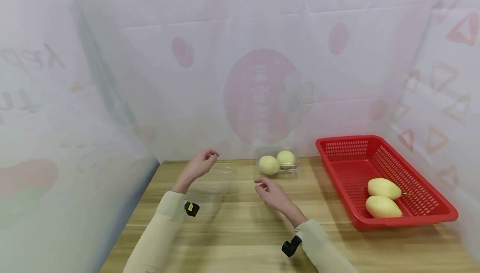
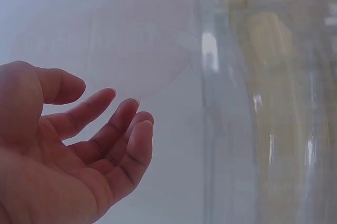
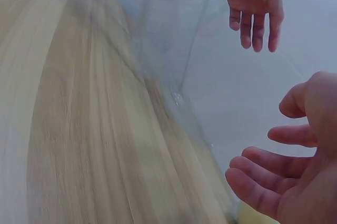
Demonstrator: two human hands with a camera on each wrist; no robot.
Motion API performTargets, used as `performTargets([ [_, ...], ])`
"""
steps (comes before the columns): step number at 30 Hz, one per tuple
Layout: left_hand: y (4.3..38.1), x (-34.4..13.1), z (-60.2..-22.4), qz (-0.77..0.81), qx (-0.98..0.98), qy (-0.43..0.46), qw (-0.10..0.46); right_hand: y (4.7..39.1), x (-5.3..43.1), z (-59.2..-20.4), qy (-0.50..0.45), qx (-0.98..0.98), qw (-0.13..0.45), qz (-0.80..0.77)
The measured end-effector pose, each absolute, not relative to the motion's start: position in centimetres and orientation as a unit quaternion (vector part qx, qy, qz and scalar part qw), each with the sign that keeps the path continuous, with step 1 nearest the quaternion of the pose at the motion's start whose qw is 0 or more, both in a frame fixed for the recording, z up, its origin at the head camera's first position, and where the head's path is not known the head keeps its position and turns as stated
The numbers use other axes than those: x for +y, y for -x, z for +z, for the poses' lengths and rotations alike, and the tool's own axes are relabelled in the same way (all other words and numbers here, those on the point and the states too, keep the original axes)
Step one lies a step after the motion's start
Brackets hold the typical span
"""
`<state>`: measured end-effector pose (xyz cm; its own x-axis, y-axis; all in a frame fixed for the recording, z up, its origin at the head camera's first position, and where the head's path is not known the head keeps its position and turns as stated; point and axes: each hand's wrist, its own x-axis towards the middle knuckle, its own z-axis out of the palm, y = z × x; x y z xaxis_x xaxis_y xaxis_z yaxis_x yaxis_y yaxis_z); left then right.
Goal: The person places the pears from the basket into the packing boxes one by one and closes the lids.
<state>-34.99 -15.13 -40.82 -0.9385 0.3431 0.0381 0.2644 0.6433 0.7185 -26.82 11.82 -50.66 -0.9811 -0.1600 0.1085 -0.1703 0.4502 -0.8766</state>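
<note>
My left hand point(image 1: 199, 165), fingers loosely bent and holding nothing, hovers over a clear plastic container point(image 1: 214, 187) on the table's left side. In the left wrist view that container point(image 2: 284, 119) fills the right part, apart from the fingers point(image 2: 134, 155). My right hand point(image 1: 275, 195) is raised over the middle of the table, its fingers relaxed with nothing in them. Beyond it, against the back wall, a second clear plastic box point(image 1: 296, 165) holds two pale yellow, rounded fruits point(image 1: 269, 165). The right wrist view shows both hands apart, with the clear container point(image 3: 171, 34) behind.
A red plastic basket point(image 1: 343, 189) stands on the right of the wooden table point(image 1: 240, 239), with two pale yellow oval fruits point(image 1: 383, 207) at its near end. Printed white sheets point(image 1: 210, 81) hang behind and at both sides.
</note>
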Motion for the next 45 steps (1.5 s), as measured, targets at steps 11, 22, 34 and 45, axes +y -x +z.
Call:
performTargets([
  [11,35.1,-18.9,-40.7,0.372,0.919,-0.125,0.037,26.1,7.9,-49.8,-0.153,-0.868,0.004,0.472],
  [22,35.6,-21.9,-41.8,0.34,0.933,-0.113,0.026,26.0,4.7,-49.8,-0.171,-0.883,0.018,0.437],
  [34,35.3,-25.1,-43.7,0.291,0.949,-0.076,0.089,25.3,3.3,-50.7,-0.185,-0.882,0.009,0.433],
  [45,34.9,-25.3,-45.4,0.406,0.9,-0.034,0.156,25.3,3.0,-50.4,-0.193,-0.879,0.003,0.436],
])
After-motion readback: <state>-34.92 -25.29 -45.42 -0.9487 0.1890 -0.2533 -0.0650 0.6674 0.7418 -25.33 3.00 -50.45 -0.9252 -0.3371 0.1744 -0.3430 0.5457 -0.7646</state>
